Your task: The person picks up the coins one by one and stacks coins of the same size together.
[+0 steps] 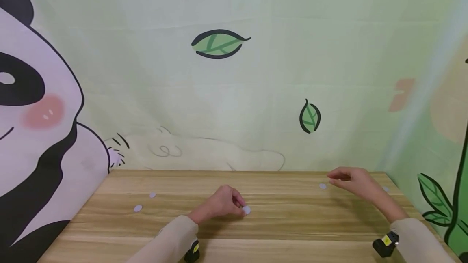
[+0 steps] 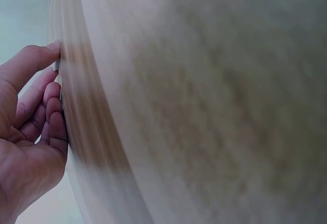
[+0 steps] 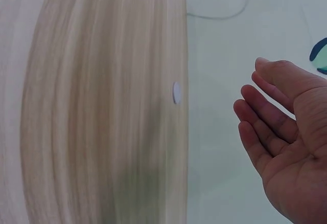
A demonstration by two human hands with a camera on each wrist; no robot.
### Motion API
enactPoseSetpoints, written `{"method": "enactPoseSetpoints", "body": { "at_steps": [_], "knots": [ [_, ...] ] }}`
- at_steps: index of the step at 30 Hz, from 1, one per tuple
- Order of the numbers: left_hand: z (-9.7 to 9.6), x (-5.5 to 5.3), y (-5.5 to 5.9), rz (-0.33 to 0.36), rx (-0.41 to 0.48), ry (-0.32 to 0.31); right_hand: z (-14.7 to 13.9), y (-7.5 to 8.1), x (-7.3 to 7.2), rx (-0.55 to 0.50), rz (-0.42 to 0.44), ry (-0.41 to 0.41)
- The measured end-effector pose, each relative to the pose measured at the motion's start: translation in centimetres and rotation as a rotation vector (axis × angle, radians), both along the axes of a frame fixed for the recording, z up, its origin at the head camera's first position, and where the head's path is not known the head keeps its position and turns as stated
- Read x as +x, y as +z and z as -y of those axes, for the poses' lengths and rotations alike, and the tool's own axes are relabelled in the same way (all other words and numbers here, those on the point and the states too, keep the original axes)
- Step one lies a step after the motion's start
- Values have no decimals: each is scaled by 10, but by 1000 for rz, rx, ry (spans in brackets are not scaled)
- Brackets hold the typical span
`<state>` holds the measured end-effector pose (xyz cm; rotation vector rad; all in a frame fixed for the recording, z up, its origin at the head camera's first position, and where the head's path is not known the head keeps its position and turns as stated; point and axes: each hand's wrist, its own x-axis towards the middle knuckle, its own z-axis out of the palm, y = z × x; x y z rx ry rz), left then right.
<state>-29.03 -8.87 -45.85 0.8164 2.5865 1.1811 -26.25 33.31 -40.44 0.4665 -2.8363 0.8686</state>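
My left hand (image 1: 222,203) pinches a small white disc (image 1: 247,210) between thumb and fingertips, low over the middle of the wooden table. The left wrist view catches only the thin edge of that disc (image 2: 56,64) by the thumb. Toward the back right, my right hand (image 1: 352,182) hovers above the table with relaxed fingers, holding nothing. Another white disc (image 1: 323,186) lies on the wood just below and left of its fingertips; the right wrist view shows this disc (image 3: 177,93) apart from the hand.
Two more white discs lie on the left of the table, one (image 1: 152,195) farther back than the other (image 1: 137,208). Behind the right forearm, another disc (image 1: 386,189) sits near the right edge. A printed cloth backdrop (image 1: 256,92) rises behind the wooden table (image 1: 285,226).
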Motion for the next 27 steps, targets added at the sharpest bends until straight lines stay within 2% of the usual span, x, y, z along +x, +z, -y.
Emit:
{"method": "enactPoseSetpoints", "body": {
  "at_steps": [8,18,27],
  "knots": [
    [0,0,-1,-3,-2,1,-7,-11,-9,12,16,-21],
    [0,-1,-1,11,4,-4,-12,-35,-20,-3,13,-22],
    [-1,-2,-2,-11,-3,-11,-12,-50,-29,-11,-7,-23]
  ]
}}
